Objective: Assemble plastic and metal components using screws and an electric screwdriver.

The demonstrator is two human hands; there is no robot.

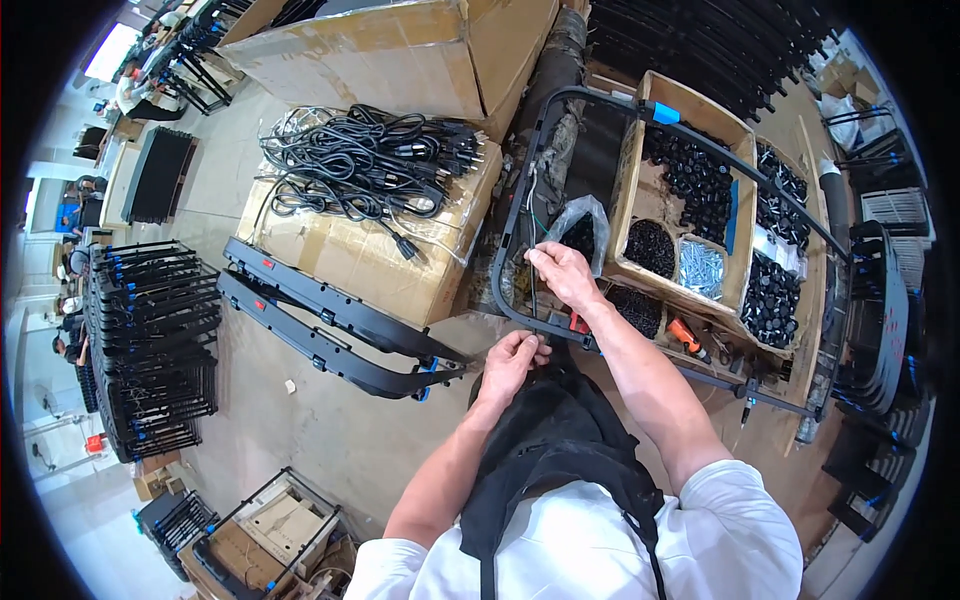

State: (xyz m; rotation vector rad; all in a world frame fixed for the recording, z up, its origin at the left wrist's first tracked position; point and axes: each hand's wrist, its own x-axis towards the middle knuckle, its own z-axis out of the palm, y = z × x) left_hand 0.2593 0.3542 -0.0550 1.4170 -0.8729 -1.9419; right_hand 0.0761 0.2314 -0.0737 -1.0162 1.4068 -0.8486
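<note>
A black rectangular tubular frame [508,235] with rounded corners lies on the bench in front of me. At its near left corner my right hand [568,275] pinches a thin dark cable [533,292]. Thin pale and green wire ends [540,222] show just beyond those fingers. Lower and to the left, my left hand [512,362] is closed just outside the frame, thumb against fingers; what it grips is hidden. A clear plastic bag [590,215] of small dark parts sits right beside my right hand.
A divided cardboard box [625,220] holds black knobs and silver screws [700,268]. An orange-handled screwdriver [686,335] lies near it. Left, a carton [330,262] bears coiled black power cords [370,165]; curved black rails [345,345] lean against it. Stacked black frames [150,350] stand farther left.
</note>
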